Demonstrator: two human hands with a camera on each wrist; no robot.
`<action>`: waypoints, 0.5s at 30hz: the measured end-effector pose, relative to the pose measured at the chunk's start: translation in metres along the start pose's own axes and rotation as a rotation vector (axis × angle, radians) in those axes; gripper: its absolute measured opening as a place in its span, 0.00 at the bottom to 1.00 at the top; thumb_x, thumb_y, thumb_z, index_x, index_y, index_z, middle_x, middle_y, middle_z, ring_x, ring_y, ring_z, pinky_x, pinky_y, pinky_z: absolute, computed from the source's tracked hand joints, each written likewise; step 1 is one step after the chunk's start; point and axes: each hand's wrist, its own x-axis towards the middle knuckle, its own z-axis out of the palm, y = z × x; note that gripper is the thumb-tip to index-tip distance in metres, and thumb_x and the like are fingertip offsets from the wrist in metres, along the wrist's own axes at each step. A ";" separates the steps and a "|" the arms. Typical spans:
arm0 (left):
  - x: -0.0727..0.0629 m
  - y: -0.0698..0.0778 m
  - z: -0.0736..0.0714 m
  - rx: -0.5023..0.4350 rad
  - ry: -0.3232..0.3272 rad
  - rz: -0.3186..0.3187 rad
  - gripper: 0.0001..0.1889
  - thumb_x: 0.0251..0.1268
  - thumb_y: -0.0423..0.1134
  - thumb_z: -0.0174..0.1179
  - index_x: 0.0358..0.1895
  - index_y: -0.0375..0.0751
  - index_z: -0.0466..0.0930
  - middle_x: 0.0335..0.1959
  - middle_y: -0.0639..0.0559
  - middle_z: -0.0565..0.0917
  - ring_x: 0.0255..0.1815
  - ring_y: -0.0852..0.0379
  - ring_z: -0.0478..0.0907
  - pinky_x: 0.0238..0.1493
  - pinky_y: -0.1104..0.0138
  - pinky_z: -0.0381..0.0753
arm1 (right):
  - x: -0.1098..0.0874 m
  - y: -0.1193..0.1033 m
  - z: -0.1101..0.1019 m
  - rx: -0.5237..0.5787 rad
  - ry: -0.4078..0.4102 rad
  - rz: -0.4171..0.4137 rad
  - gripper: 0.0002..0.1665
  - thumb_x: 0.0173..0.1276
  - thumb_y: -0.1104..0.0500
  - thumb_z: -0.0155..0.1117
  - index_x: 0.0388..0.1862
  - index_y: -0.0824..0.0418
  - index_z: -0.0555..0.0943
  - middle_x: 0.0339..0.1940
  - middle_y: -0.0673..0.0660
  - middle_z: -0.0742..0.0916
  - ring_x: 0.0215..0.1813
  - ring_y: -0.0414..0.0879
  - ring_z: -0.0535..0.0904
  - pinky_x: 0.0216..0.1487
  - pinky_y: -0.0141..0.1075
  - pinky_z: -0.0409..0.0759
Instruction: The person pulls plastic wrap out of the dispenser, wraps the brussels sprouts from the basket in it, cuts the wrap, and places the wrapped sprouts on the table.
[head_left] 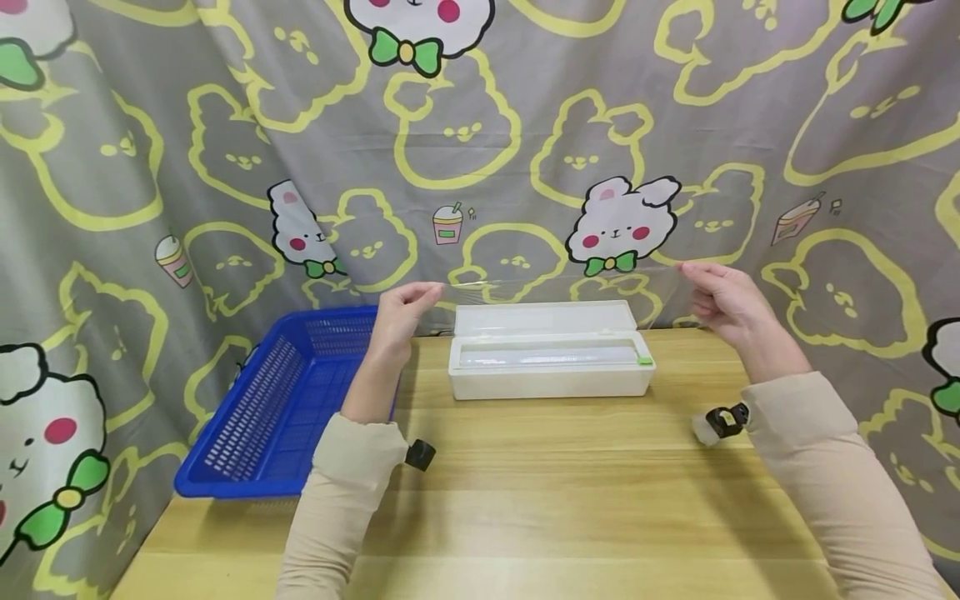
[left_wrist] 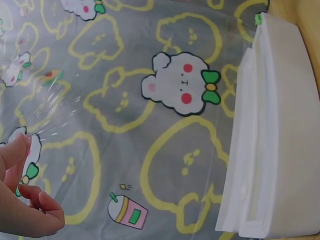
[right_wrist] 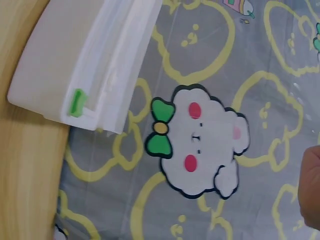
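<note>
A thin, clear sheet of plastic wrap [head_left: 510, 287] is stretched between both hands, above and behind a white dispenser box [head_left: 551, 384]. My left hand [head_left: 399, 321] pinches one corner of the sheet between thumb and fingers; creases fan out from that grip in the left wrist view. The opposite corner is pinched by my right hand [head_left: 726, 302], held a little higher, its other fingers curled. The box's lid [head_left: 546, 318] stands raised at the back. Inside lies a roll of wrap [head_left: 547, 357], and a green slider [head_left: 645, 361] sits at the box's right end.
A blue plastic basket [head_left: 247, 487] with perforated sides stands on the left of the wooden table [head_left: 555, 500], partly behind my left forearm. A grey patterned curtain [head_left: 480, 200] hangs close behind the table's back edge.
</note>
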 end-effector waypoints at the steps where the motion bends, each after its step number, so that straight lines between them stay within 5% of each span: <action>1: -0.001 0.002 0.000 0.000 -0.001 0.003 0.16 0.61 0.36 0.58 0.47 0.26 0.77 0.29 0.61 0.79 0.42 0.60 0.71 0.54 0.62 0.65 | -0.002 -0.001 0.001 -0.003 0.006 -0.009 0.08 0.62 0.62 0.61 0.27 0.58 0.85 0.22 0.46 0.80 0.13 0.40 0.51 0.20 0.31 0.46; 6: -0.005 0.008 0.000 -0.003 -0.007 0.020 0.16 0.61 0.37 0.58 0.46 0.28 0.78 0.32 0.61 0.78 0.44 0.59 0.70 0.54 0.62 0.64 | -0.009 -0.008 0.007 -0.047 0.043 -0.067 0.07 0.61 0.60 0.62 0.26 0.56 0.86 0.29 0.44 0.83 0.14 0.41 0.48 0.22 0.32 0.44; 15: -0.017 0.021 -0.002 -0.041 0.000 0.027 0.14 0.62 0.35 0.57 0.46 0.27 0.78 0.32 0.61 0.79 0.42 0.61 0.70 0.49 0.66 0.66 | -0.020 -0.015 0.010 -0.011 -0.019 -0.120 0.08 0.62 0.65 0.60 0.28 0.60 0.86 0.30 0.46 0.83 0.13 0.42 0.47 0.21 0.33 0.40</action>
